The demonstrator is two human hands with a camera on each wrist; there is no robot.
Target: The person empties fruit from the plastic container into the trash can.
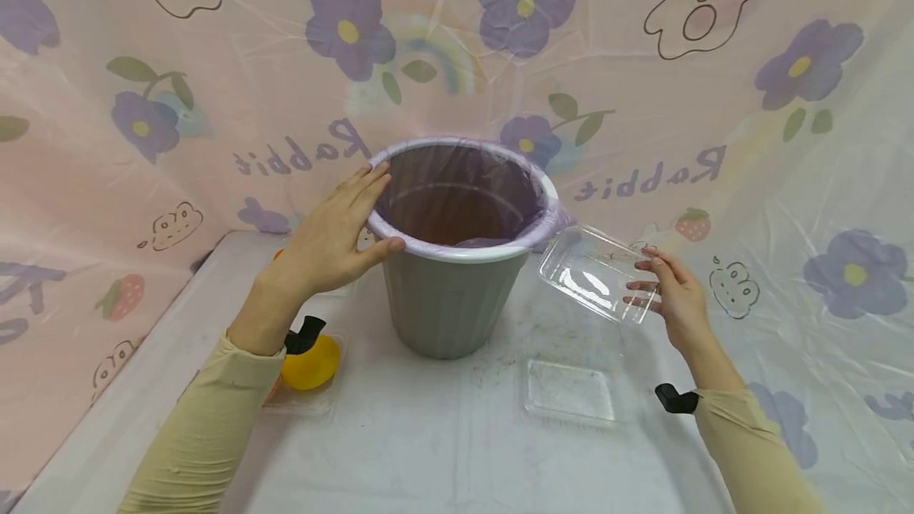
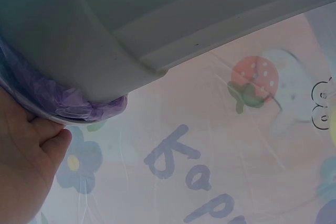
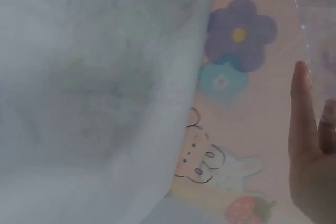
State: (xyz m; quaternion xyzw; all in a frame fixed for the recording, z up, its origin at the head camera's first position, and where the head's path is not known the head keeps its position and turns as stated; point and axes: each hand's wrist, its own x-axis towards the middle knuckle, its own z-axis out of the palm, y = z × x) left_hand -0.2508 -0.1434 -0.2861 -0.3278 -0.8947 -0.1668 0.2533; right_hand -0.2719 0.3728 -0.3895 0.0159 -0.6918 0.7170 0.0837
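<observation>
A grey trash bin stands upright in the middle, its rim covered by a thin purple trash bag. My left hand rests on the left side of the rim, fingers fairly straight and thumb along the front edge. The left wrist view shows the bunched bag beside the left hand. To the right of the bin, my right hand holds a clear plastic container by its right end, tilted in the air. Only part of the container shows in the right wrist view.
Another clear plastic container lies on the white-covered table at the right. Under my left forearm, a yellow round thing sits in a clear tray. A patterned curtain hangs behind.
</observation>
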